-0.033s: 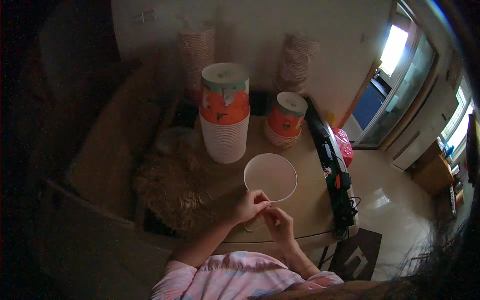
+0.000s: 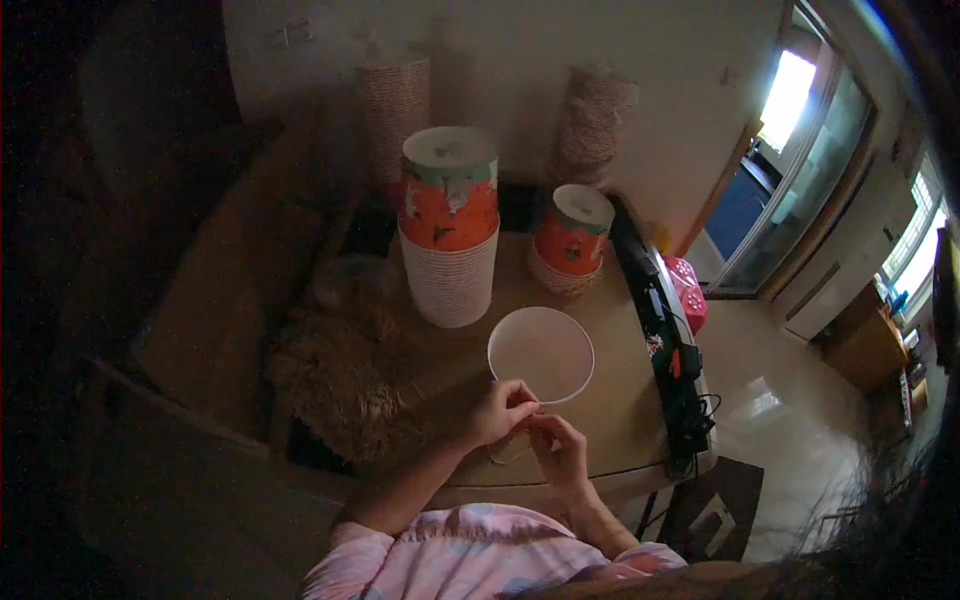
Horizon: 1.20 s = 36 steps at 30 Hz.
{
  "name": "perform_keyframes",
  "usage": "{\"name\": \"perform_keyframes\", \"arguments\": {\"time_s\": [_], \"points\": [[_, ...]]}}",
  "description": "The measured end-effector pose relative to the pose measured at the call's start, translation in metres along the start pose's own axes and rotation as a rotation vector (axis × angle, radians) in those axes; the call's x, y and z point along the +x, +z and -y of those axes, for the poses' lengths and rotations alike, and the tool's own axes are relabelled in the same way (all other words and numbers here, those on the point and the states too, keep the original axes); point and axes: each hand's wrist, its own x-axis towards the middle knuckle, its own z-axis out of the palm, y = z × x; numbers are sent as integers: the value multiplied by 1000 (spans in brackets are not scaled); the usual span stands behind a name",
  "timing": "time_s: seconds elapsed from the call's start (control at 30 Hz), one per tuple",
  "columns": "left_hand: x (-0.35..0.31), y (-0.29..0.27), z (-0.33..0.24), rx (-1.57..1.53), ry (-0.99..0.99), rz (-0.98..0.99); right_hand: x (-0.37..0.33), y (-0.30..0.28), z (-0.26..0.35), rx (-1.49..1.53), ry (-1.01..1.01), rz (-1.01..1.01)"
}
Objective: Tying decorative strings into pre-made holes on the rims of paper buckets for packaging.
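Note:
A white round tub (image 2: 541, 350) stands on the table with its open mouth up. At its near rim my left hand (image 2: 503, 410) is closed in a pinch. My right hand (image 2: 560, 445) is closed as well, its fingertips meeting those of the left. A thin pale strand (image 2: 512, 460) loops below the fingertips and seems to run to the right hand. What lies between the left fingertips is too small to make out. On the left is a shaggy heap of brown fibre (image 2: 345, 385).
Farther back stand a tall stack of white tubs (image 2: 450, 275) topped with orange and green, and a smaller orange tub (image 2: 572, 240). Rope-wound cylinders (image 2: 597, 125) rise behind them. Along the table's right edge lie a black strip with cables (image 2: 690, 420) and a pink box (image 2: 687, 295).

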Motion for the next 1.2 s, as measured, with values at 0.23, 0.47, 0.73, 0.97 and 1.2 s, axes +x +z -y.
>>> {"name": "perform_keyframes", "arguments": {"time_s": [0.23, 0.47, 0.73, 0.97, 1.2], "points": [[0, -3, 14, -131, 46, -31, -2, 10, -34, 175, 176, 64], [4, -3, 17, 143, 291, -258, 7, 11, -15, -46, -84, -31], [2, 5, -7, 303, 204, -9, 25, 1, -24, -103, -106, -90], [29, -16, -25, 517, 160, -13, 56, -29, -13, -203, -127, -30], [61, -14, 4, -73, -66, 74, 24, -19, -43, -316, -331, -113]]}}
